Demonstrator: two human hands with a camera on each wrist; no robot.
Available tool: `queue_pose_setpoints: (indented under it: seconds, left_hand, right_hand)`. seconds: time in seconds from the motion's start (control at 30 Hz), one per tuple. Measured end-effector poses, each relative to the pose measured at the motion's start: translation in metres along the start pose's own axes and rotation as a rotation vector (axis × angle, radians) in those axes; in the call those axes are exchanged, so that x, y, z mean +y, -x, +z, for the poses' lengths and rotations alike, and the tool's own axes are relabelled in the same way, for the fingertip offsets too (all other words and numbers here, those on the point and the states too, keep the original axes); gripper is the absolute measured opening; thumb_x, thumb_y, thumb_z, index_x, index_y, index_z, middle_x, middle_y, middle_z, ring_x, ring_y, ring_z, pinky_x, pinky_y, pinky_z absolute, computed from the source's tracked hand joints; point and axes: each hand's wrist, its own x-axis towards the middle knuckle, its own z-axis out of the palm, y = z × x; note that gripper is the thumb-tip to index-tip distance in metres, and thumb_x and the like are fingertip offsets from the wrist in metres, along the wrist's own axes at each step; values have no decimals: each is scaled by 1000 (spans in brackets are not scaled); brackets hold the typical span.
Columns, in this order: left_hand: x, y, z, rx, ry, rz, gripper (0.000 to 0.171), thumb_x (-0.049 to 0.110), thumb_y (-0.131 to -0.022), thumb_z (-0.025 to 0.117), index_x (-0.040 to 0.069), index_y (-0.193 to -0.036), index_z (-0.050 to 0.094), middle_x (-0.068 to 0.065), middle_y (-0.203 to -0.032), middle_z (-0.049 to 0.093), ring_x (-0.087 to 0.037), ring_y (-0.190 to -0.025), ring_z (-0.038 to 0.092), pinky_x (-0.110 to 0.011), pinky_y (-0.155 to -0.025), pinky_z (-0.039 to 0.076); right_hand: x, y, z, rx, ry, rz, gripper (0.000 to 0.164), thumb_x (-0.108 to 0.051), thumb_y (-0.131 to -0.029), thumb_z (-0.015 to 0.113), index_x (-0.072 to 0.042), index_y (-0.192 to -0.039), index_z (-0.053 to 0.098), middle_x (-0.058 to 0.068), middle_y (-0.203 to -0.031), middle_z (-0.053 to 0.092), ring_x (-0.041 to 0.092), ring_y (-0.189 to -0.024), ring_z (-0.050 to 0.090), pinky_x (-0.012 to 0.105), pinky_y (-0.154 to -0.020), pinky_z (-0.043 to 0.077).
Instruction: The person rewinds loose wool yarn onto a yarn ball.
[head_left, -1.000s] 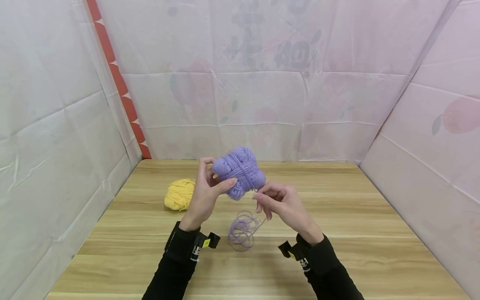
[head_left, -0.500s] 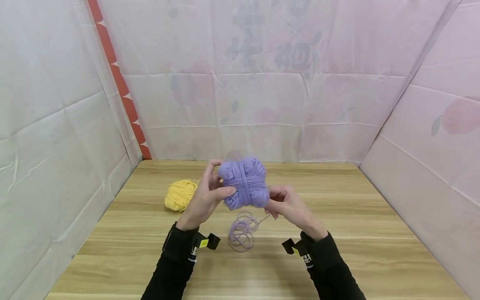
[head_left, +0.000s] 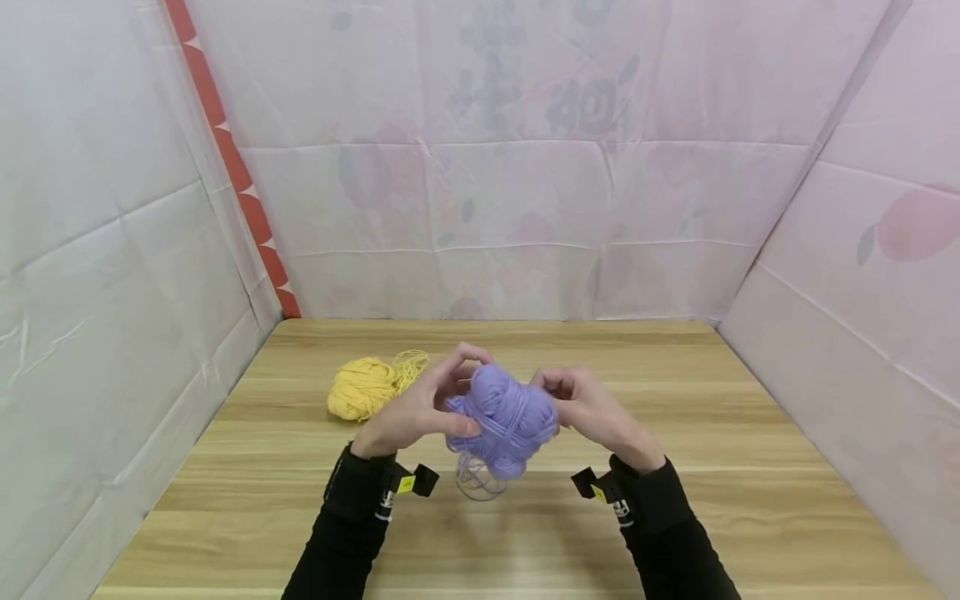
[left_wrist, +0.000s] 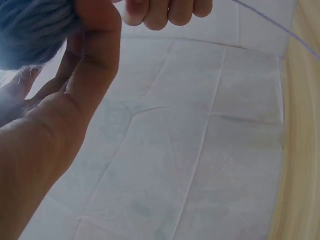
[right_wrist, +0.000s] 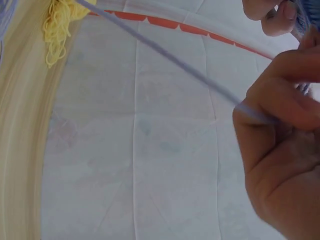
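Observation:
In the head view, a bundle of purple yarn (head_left: pixel 513 421), bound across its middle, is held above the table. My left hand (head_left: pixel 420 410) grips its left side, thumb in front and fingers behind. At its right edge, my right hand (head_left: pixel 596 415) has thumb and fingers curled in a pinch on the yarn strand; the fingertips are partly hidden by the bundle. The right wrist view shows this purple strand (right_wrist: pixel 175 60) running taut into the right hand (right_wrist: pixel 280 145). Loose purple loops (head_left: pixel 477 492) lie on the table, partly covered by the bundle.
A yellow yarn bundle (head_left: pixel 358 390) with a loose tangle (head_left: pixel 410 367) lies on the wooden table (head_left: pixel 750 500), left of and behind my left hand. Pale sheeting (head_left: pixel 525 200) walls in the back and both sides. A red strip (head_left: pixel 232 162) runs down the back left corner.
The purple bundle has come down and to the right, turning in my left hand. My right hand has moved slightly right. More of the yellow tangle shows, while the purple loops are more covered.

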Motion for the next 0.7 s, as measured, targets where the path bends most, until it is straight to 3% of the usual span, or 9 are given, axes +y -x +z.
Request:
queue_pose_setpoints:
  seconds: [0.17,0.27,0.47,0.7]
  left_hand:
    - [-3,-1,0,-17,-88,-88,55,14,-81,71,19,-128,44,-14,-122,55,-27,-114,57,-43,-92,53]
    - [-5,-2,0,4,-157,-128,53,14,-81,71,24,-126,45,-9,-119,56,-25,-111,57,-41,-90,53]
    - [-8,-5,-1,90,-305,-132,54,15,-79,71,22,-126,47,-9,-113,58,-23,-102,59,-37,-84,55]
    - [-10,-7,-2,216,-330,-139,52,16,-80,72,23,-123,45,-10,-112,57,-25,-96,61,-38,-81,55]
  right_hand:
    - [-1,-4,6,115,-3,70,22,-23,-97,57,-4,-88,60,-7,-65,48,4,-54,42,23,-47,37]
    - [0,-5,9,175,-35,74,23,-24,-98,57,-3,-90,59,-7,-64,46,4,-52,41,23,-46,38]
    - [-2,-5,13,244,-82,-8,21,-18,-98,56,3,-94,58,-6,-60,43,6,-50,40,23,-45,37]
    - [-6,-3,15,252,-42,-93,17,-14,-98,56,2,-94,60,-6,-61,45,9,-50,40,28,-44,36]
